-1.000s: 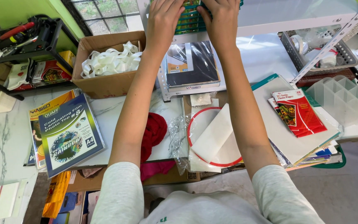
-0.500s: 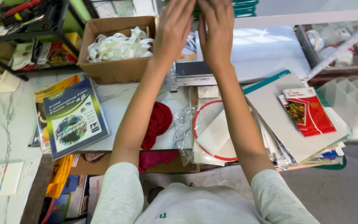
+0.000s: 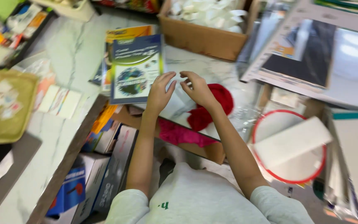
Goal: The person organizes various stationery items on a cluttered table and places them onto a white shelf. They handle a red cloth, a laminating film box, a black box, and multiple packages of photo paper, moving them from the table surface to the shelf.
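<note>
A blue-covered booklet [image 3: 135, 68] lies on the marble tabletop [image 3: 63, 54] just left of the left hand [image 3: 159, 93]. The left hand and right hand [image 3: 197, 89], fingers loosely curled, appear to pinch a clear plastic sheet [image 3: 179, 103] between them, beside red fabric [image 3: 212, 105]. Handling it seems just begun; a steadier two-handed hold comes next.

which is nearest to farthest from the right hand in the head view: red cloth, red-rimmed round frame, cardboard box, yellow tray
From the right hand:
1. Red cloth, right beside it.
2. Cardboard box, up top; red-rimmed round frame, lower right: too close to call.
3. Yellow tray, far left.
</note>
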